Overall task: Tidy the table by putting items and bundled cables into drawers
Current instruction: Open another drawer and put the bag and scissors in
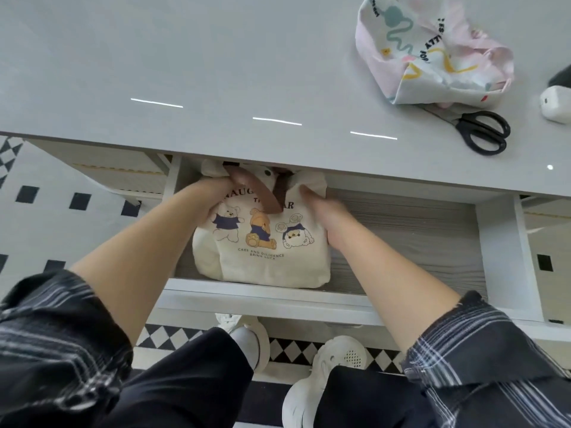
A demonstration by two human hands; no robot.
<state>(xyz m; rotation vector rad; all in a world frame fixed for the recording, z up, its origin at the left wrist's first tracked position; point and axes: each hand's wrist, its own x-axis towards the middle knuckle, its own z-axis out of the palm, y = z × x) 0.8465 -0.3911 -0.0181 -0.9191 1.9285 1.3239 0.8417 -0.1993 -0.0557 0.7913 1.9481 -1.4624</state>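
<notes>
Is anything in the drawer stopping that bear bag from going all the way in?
Nothing visible. The bear bag lies in the left end of the drawer, its top under the table edge, with the left hand and right hand on it. The drawer floor beside it is bare.

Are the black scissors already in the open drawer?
No, the black scissors lie on the table top, next to the patterned cloth bag, outside the drawer.

Glossy pale grey table, three thin light reflections near its front edge. White tiled floor below, small black squares, black-and-white diamond border.
</notes>
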